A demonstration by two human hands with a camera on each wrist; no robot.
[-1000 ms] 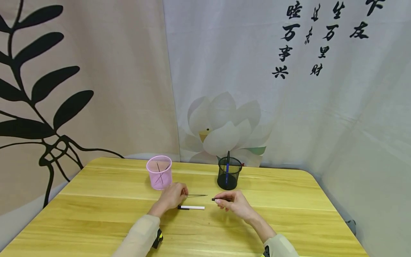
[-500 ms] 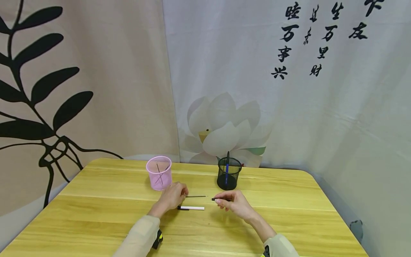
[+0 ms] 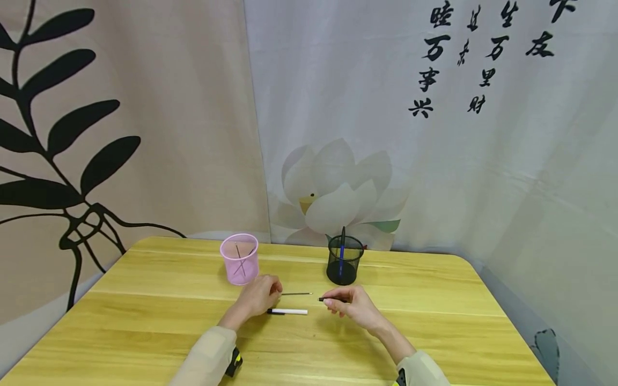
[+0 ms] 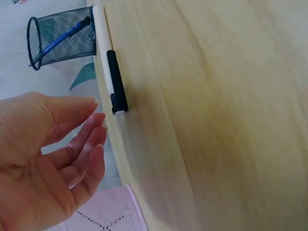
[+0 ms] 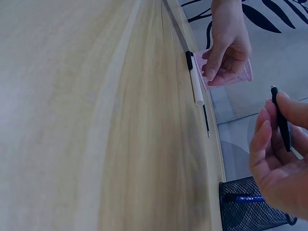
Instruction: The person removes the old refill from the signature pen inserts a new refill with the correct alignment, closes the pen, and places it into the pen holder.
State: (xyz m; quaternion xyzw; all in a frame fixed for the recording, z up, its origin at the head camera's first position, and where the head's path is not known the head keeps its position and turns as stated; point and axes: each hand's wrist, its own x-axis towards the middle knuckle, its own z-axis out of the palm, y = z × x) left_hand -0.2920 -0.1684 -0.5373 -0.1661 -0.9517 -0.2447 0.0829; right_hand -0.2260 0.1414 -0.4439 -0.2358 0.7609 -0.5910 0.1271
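My left hand [image 3: 259,295] is low over the table beside a thin dark pen refill [image 3: 298,294], fingertips near its left end. In the left wrist view the thumb and loosely bent fingers [image 4: 89,139] stand slightly apart, with nothing visible between them. The refill [image 5: 206,121] lies on the wood in the right wrist view. My right hand [image 3: 354,308] pinches a short black pen barrel [image 5: 281,120] between thumb and fingers, its narrow end towards the refill. Nearer the body, a white pen with a black cap [image 3: 292,312] lies flat.
A pink mesh pen holder [image 3: 240,273] with crossing dark lines on it stands behind my left hand. Farther right is a black mesh pen holder [image 3: 341,276] with a blue-and-black pen [image 3: 342,252] upright in it. A printed curtain [image 3: 193,134] hangs behind the wooden table [image 3: 145,300].
My left hand has shifted very slightly, its forearm a little to the left, and the refill's left end shows slightly less. My right hand keeps its hold on the black pen barrel, nearly still.
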